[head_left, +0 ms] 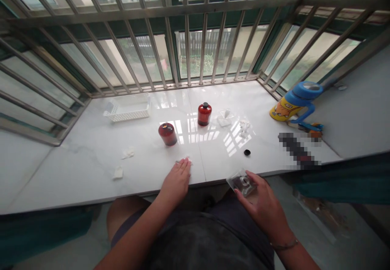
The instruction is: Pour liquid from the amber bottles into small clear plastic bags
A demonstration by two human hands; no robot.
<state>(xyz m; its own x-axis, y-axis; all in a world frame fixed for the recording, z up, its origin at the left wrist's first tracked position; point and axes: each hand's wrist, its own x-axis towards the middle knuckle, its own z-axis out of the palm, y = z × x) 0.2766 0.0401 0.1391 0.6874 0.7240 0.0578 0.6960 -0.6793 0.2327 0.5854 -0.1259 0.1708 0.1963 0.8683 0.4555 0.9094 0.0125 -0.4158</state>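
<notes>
My left hand (176, 180) lies flat with fingers together on the near edge of the white marble sill (91, 156), its fingertips on a small white scrap (185, 160). My right hand (262, 203) is below the sill edge, fingers curled round a small clear plastic packet (243, 182) with a dark round item inside. An open red bottle (167, 134) stands ahead of my left hand. A capped red bottle (204, 113) stands farther back. A small black cap (247, 152) lies on the sill to the right.
A white plastic basket (129, 108) sits at the back left. White wads (128, 153) (118, 173) lie at the left, more white pieces (225, 118) near the capped bottle. A yellow and blue bottle (294, 101) lies at the right. Metal window bars (187, 38) enclose the sill.
</notes>
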